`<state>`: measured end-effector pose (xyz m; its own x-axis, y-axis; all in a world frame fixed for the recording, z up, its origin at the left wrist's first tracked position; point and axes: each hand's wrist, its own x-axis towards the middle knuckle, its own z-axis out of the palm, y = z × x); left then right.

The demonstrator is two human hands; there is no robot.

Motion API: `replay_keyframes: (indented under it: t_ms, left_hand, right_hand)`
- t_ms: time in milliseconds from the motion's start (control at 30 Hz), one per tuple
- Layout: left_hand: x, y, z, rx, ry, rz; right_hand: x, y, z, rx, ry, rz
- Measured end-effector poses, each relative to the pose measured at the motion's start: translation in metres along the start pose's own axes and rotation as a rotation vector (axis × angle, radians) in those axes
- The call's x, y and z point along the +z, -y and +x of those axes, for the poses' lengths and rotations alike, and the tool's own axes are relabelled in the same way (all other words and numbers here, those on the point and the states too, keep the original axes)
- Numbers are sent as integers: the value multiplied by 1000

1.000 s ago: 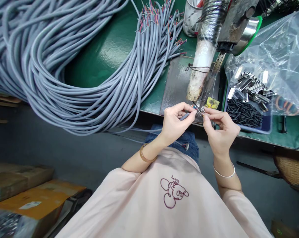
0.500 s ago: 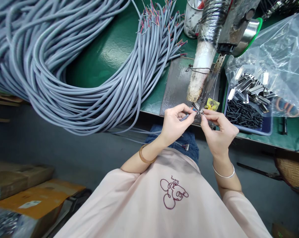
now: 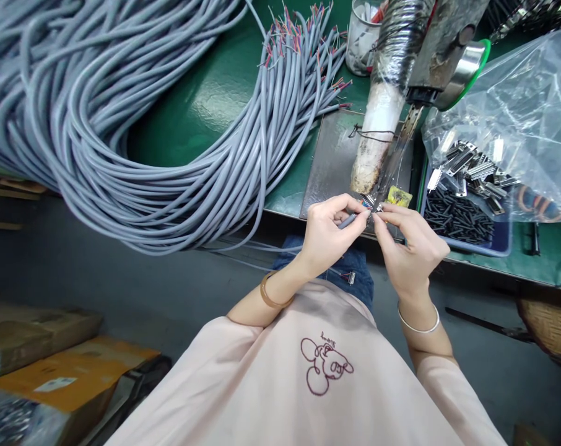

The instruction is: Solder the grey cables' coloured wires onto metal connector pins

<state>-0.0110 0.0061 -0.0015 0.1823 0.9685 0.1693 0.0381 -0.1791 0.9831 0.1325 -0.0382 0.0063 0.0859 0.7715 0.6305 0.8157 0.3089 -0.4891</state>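
— What am I holding?
— My left hand (image 3: 324, 238) has its fingers closed on a thin grey cable end (image 3: 347, 220). My right hand (image 3: 410, 248) pinches the little wire tips (image 3: 371, 206), at the near edge of the green surface (image 3: 201, 99).
— How do I do it well?
— Small, slow moves, I think.
— And around?
— A big cable coil (image 3: 122, 124) on its left side, a blue tray (image 3: 498, 248) at its right, boxes (image 3: 67, 378) on the floor.
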Motion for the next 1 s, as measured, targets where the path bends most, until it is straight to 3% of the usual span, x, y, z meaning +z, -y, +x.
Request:
replay_keyframes:
  t_ms: [300,633,733,833,1000]
  left_hand:
    - [-3,2,1,-6,70,94]
    - [-3,-1,-2,136,72,221]
    - [-6,0,-2,51,107,138]
    - [-8,2,-1,-148,186,-32]
    - [-8,6,1,-308,220,-194]
  right_hand:
    - [-3,-7,-9,-77,82,-60]
    - [-3,-7,-12,-48,54,-51]
    - [-6,-6,-14,13,44,-3]
    - [-13,-7,-19,114,0,45]
    - [-25,-7,-23,146,-298,200]
